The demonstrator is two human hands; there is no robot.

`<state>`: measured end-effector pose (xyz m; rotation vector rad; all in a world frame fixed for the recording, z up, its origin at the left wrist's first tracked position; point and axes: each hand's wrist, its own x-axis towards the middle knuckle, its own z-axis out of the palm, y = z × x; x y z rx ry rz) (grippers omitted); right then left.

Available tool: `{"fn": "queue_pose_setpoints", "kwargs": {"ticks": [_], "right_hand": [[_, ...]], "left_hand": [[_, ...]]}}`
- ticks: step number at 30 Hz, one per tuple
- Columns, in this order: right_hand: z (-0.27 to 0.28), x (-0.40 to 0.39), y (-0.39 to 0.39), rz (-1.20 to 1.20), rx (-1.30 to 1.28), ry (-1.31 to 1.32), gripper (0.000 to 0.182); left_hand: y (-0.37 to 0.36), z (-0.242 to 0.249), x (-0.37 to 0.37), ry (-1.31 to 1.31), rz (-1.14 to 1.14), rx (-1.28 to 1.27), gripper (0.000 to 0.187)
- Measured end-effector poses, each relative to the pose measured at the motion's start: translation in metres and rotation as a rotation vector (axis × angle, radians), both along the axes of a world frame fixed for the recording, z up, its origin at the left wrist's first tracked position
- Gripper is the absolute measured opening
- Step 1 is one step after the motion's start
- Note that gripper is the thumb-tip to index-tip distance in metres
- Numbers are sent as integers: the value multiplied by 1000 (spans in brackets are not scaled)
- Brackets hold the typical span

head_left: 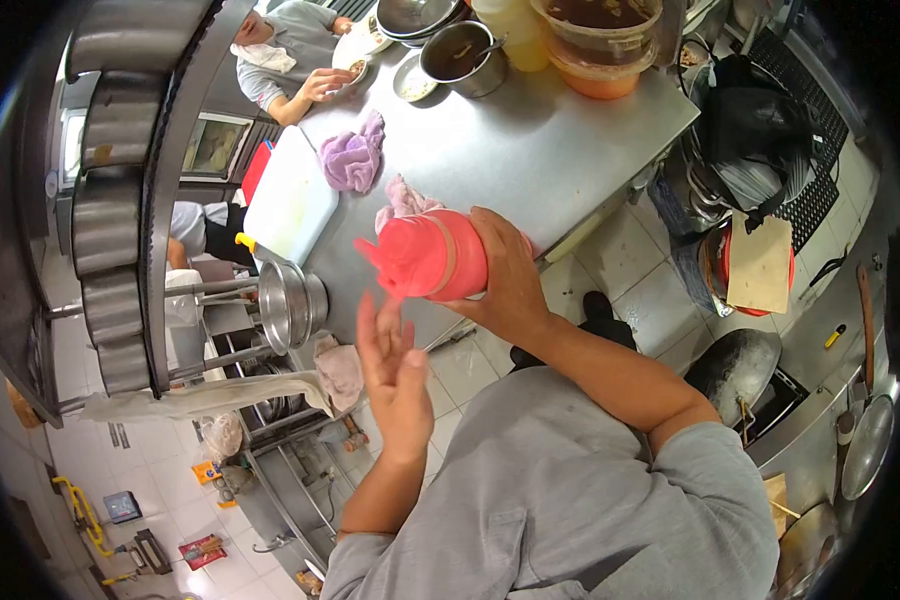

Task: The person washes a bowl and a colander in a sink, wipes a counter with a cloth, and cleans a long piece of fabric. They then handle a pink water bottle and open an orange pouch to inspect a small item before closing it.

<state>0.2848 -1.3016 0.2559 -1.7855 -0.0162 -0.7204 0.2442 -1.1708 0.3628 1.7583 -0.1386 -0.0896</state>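
Right hand is gripping a red container — fingers wrapping around its side, thumb side partly hidden. Container is tilting in the air over the near edge of the metal desk, a tan band circling it, loose red flaps sticking out at the left end. Left hand is hanging open just below those flaps, fingers extending and blurring; can't tell if fingertips are touching. Pink cloth is lying right behind the container, purple cloth farther back — another person's hand is reaching to a small bowl beyond.
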Motion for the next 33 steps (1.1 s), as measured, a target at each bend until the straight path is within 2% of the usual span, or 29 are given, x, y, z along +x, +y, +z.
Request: {"fn": "queue_pose_setpoints", "kwargs": {"ticks": [6,10,14,19,22,25,31,33], "right_hand": [[1,2,-3,31,-13,6,96],[-3,5,-1,25,-6,26,93],[2,4,-2,12,1,5,92],[3,3,-4,11,14,43,91],[2,4,-4,36,34,41,89],[-1,5,-4,51,37,47,89],[1,5,-6,45,7,18,92],[2,6,-6,52,3,13,92]], "left_hand": [[26,1,37,99,64,-154,59],[13,4,75,29,63,-123,67],[1,1,107,57,-102,-162,80],[-18,-4,100,114,-344,-253,94],[-18,-2,88,123,-209,-270,98],[0,-14,75,27,-190,-142,98],[36,-18,46,3,-116,-181,90],[42,-20,50,59,-21,-248,89]]}}
